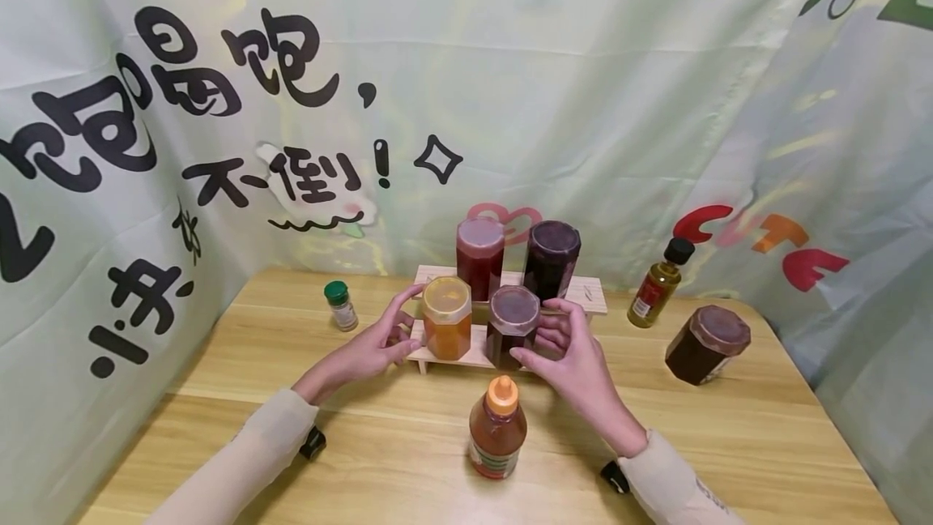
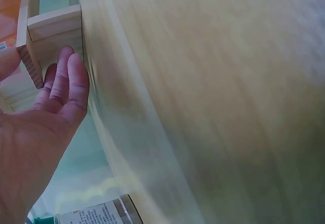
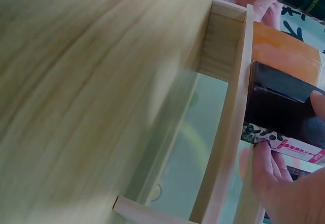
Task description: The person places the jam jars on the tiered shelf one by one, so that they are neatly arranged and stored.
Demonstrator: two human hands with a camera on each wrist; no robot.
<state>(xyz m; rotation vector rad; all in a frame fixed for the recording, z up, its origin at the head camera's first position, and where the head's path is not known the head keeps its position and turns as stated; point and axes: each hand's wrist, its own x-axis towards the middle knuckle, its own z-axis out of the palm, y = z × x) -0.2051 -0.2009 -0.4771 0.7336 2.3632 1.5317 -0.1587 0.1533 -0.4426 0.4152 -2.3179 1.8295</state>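
Observation:
My right hand [image 1: 576, 355] holds a dark faceted jar [image 1: 513, 335], thumb on its front and fingers on the far side. The jar stands at the right of the front shelf of a two-step wooden rack [image 1: 477, 344]. In the right wrist view its pink-and-white label [image 3: 299, 150] shows beside my fingers. An orange jar [image 1: 448, 330] stands to its left. My left hand [image 1: 375, 347] is at the rack's left end, near the orange jar. In the left wrist view, its fingers [image 2: 76, 82] extend loosely beside the rack's end, thumb by the shelf edge.
On the rear step are a red jar [image 1: 479, 266] and a dark purple jar [image 1: 551, 262]. An orange-capped sauce bottle [image 1: 498, 440] stands in front. A green-capped shaker [image 1: 341, 306] is left; an oil bottle [image 1: 654, 290] and another dark jar [image 1: 705, 347] are right. A printed curtain [image 1: 583, 104] hangs behind.

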